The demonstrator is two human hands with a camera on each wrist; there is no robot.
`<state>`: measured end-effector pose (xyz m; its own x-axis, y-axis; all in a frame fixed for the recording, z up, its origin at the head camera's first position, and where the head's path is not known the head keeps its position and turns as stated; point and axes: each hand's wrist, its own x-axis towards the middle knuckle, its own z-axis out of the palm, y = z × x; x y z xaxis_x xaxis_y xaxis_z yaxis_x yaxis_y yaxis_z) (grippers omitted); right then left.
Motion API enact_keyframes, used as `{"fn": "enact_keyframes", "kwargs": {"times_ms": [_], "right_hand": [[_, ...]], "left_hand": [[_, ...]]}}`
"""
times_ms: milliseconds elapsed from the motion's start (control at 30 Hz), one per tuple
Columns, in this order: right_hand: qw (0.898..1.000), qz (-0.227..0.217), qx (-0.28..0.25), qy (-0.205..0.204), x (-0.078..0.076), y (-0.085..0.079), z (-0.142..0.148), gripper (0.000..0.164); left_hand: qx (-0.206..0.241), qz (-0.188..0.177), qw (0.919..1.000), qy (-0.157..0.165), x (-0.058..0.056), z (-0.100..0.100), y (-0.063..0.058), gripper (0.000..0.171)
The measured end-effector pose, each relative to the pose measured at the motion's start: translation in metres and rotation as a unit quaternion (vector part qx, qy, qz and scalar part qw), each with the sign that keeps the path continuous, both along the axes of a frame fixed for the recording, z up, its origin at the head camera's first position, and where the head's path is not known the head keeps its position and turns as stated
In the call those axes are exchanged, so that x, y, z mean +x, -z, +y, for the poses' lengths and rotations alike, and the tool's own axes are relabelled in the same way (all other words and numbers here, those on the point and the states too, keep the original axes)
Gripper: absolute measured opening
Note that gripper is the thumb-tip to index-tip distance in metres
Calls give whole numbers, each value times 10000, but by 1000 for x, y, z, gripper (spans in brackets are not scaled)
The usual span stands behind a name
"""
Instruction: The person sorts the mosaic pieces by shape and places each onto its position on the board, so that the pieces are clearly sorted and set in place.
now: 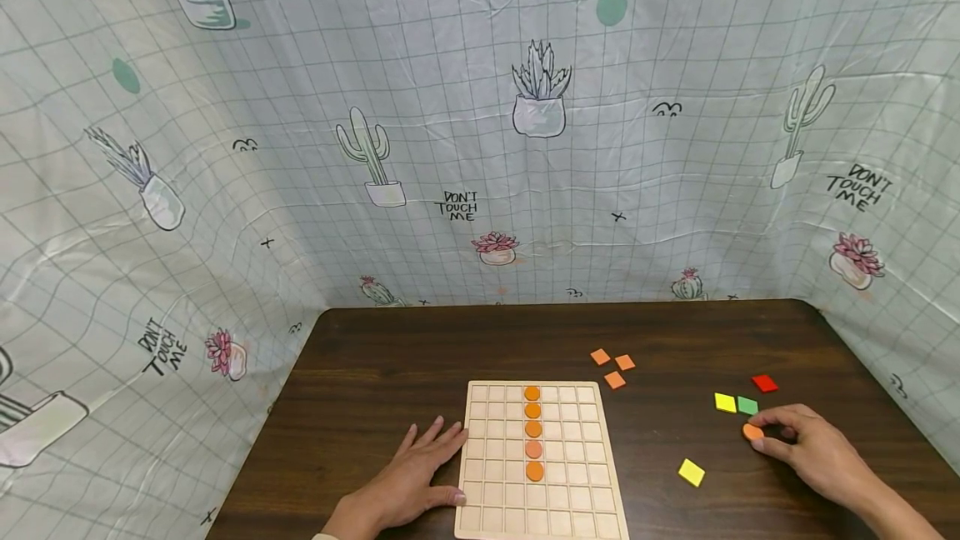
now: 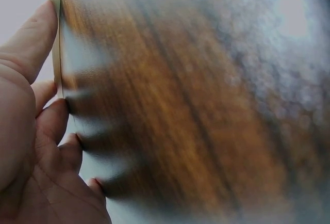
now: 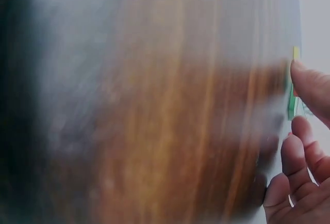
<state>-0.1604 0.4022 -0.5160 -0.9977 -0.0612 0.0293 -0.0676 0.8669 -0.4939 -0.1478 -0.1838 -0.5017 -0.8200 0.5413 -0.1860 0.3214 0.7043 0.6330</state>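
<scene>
A pale wooden grid board (image 1: pixel 495 493) lies on the table, with several orange discs (image 1: pixel 532 429) set in one column from its far edge downward. My left hand (image 1: pixel 408 477) rests flat on the table with fingers spread, its thumb and fingertips touching the board's left edge. Over on the right, my right hand (image 1: pixel 817 448) pinches an orange disc (image 1: pixel 752 432) between thumb and forefinger, low over the table. Just beyond that disc lie a green square tile (image 1: pixel 747 405) and a yellow square tile (image 1: pixel 725 402). In the right wrist view the held disc is mostly hidden by the thumb.
Three orange square tiles (image 1: pixel 615 379) lie past the board's far right corner. A red tile (image 1: pixel 765 382) sits beyond the green one, and another yellow tile (image 1: pixel 692 472) lies between board and right hand. A patterned curtain (image 1: pixel 480 148) surrounds the dark wooden table (image 1: pixel 360 373).
</scene>
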Motion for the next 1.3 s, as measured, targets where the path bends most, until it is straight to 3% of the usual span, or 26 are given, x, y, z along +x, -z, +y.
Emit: {"fn": "enact_keyframes", "kwargs": {"times_ms": [367, 1300], "right_hand": [[9984, -332, -439, 88, -3, -9, -17, 39], [9900, 595, -1271, -109, -5, -10, -95, 21]], "left_hand": [[-43, 82, 10000, -21, 1, 1, 0, 90], [-132, 75, 9999, -49, 2, 1, -1, 89]]}}
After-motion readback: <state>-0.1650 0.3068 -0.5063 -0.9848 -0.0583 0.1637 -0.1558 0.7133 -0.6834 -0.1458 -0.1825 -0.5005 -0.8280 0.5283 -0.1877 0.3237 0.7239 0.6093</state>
